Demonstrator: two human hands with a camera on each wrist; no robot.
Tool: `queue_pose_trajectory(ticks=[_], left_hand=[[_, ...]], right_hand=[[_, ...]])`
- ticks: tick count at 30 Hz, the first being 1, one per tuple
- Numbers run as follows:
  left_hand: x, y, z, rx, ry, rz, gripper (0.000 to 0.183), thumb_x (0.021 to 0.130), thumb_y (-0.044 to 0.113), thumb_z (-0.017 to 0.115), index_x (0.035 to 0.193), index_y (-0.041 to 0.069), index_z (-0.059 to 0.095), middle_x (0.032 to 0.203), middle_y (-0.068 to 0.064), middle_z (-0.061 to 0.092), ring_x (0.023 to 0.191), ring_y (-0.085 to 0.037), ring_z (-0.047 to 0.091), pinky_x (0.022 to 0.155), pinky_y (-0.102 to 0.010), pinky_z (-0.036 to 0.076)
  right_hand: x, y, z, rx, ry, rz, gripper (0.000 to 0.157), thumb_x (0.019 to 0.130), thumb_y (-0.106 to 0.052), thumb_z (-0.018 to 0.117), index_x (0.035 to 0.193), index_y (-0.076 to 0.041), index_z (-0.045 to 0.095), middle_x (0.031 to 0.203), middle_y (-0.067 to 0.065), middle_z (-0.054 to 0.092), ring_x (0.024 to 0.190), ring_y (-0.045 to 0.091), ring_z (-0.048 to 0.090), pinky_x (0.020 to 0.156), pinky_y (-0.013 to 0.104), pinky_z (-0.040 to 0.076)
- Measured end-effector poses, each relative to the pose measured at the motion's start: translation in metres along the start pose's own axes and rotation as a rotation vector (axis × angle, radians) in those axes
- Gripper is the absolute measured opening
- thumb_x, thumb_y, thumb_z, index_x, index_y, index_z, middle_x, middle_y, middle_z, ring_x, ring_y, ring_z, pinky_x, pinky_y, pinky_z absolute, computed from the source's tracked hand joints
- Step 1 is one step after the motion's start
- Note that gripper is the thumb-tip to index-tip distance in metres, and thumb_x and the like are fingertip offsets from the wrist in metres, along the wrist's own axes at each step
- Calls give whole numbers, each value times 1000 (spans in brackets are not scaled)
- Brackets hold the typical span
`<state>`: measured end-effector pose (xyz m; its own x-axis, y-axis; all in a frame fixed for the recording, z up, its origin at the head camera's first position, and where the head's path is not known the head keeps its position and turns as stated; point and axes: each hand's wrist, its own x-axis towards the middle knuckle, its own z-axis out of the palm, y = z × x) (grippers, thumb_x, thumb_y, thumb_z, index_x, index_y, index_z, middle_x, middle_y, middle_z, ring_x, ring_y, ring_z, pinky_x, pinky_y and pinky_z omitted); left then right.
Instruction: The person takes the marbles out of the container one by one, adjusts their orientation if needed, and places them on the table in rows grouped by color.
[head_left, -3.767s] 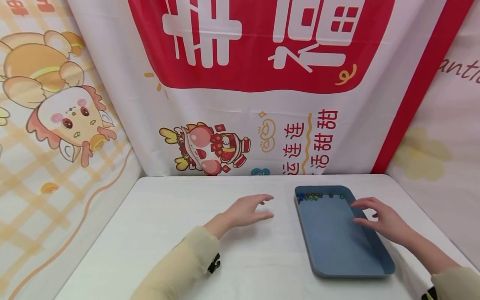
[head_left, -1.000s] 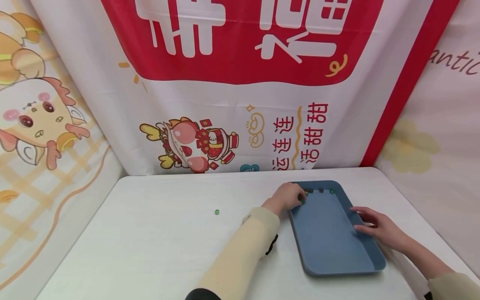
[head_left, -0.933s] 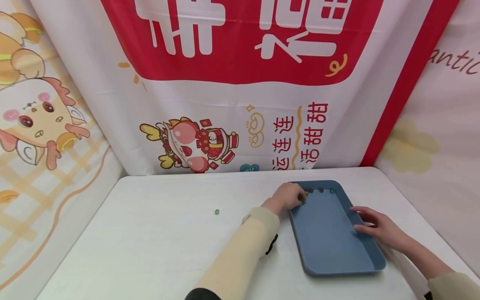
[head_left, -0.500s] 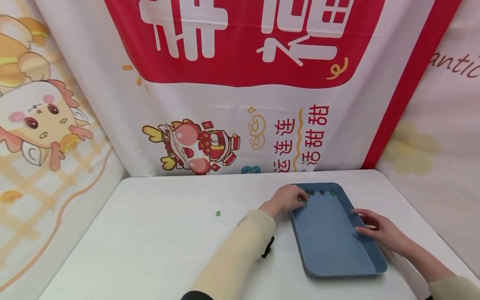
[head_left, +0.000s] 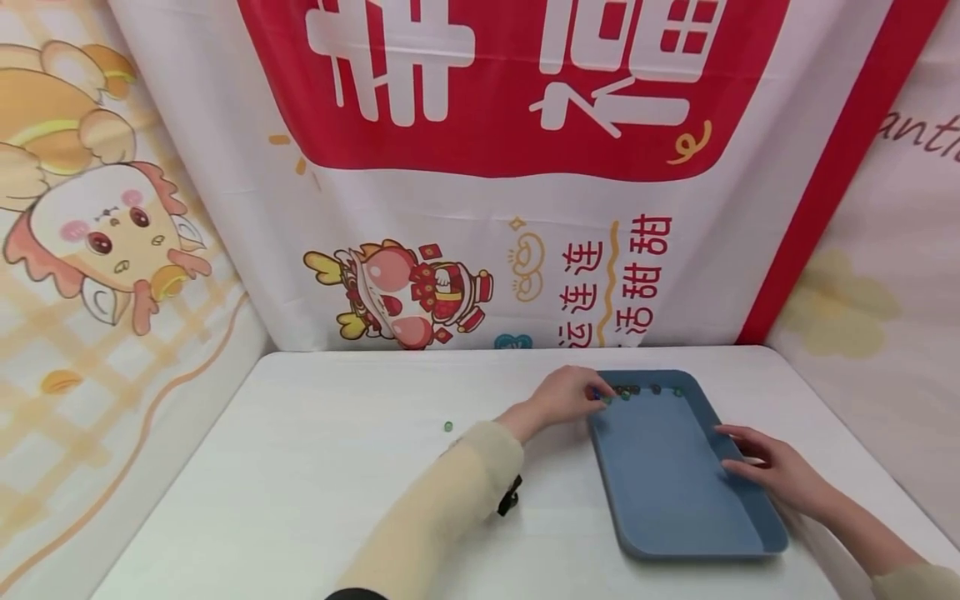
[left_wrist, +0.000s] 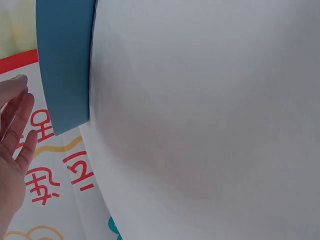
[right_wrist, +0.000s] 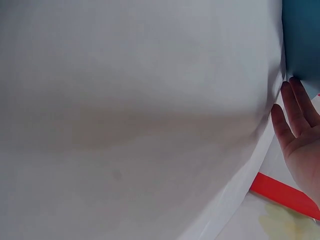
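Leave the white table (head_left: 300,467) cloth unruffled, so as not to set loose glass rolling toward the near edge. Keep the blue-grey tray (head_left: 667,467) where set, flat on the table's right half, from near the far edge toward the near right corner. Steady the tray's right edge with the right hand (head_left: 776,467), fingers loosely extended at the rim and holding nothing; best to press lightly, without tipping. With the left hand (head_left: 561,395), bent over the tray's far left corner, take one piece at a time between thumb and fingertips, lifting straight up to clear the wall; better not to rake the row, for fear of scattering. Impossible to tell of any grip there yet, finger and corner overlapping in view. Along the tray's far edge, small round glassy marbles (head_left: 635,389), dark or green, bunched toward the left corner and sparser toward the right; beside the left fingertips, a blue marble (head_left: 596,393). Left of the tray, out on the table, a lone green marble (head_left: 448,426).
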<state>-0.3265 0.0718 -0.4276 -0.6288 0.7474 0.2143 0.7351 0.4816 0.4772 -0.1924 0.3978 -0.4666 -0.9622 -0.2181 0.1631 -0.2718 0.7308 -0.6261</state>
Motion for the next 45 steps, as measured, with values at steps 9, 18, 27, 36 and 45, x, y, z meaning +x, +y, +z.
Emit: queue_pose_trajectory(ticks=[9, 18, 27, 36, 45], left_hand=[[-20, -13, -17, -28, -2, 7, 21, 91, 18, 70, 112, 17, 72, 100, 9, 68, 87, -1, 59, 77, -15, 45], [-45, -17, -41, -48, -9, -1, 21, 91, 17, 70, 112, 17, 73, 101, 10, 69, 85, 0, 58, 79, -19, 47], [-73, -24, -57, -88, -45, 2, 21, 92, 17, 70, 112, 15, 73, 102, 12, 69, 87, 0, 59, 83, -29, 50], [-102, -38, -76, -143, 20, -71, 18, 91, 15, 70, 109, 17, 73, 100, 13, 68, 92, -4, 59, 83, -26, 48], [-126, -60, -96, -119, 68, -100, 19, 89, 13, 72, 108, 11, 73, 99, 9, 68, 93, -14, 61, 86, -37, 50]], right_hand=[[-1, 3, -1, -7, 8, 4, 50, 88, -15, 73, 130, 4, 54, 126, 30, 55, 107, 31, 60, 77, 14, 47], [-1, 2, -2, -11, 5, 26, 51, 88, -20, 73, 130, 2, 55, 126, 29, 56, 104, 18, 60, 77, 16, 49], [-2, 2, -2, -3, -23, 64, 53, 89, -22, 72, 133, 2, 53, 129, 30, 53, 107, 38, 58, 77, 15, 48], [-3, 2, 0, 7, -48, 81, 55, 90, -23, 71, 134, 3, 51, 130, 31, 52, 111, 48, 53, 78, 20, 52], [-1, 0, 0, 6, -41, 62, 54, 89, -22, 71, 133, 3, 51, 129, 32, 52, 109, 47, 55, 77, 16, 49]])
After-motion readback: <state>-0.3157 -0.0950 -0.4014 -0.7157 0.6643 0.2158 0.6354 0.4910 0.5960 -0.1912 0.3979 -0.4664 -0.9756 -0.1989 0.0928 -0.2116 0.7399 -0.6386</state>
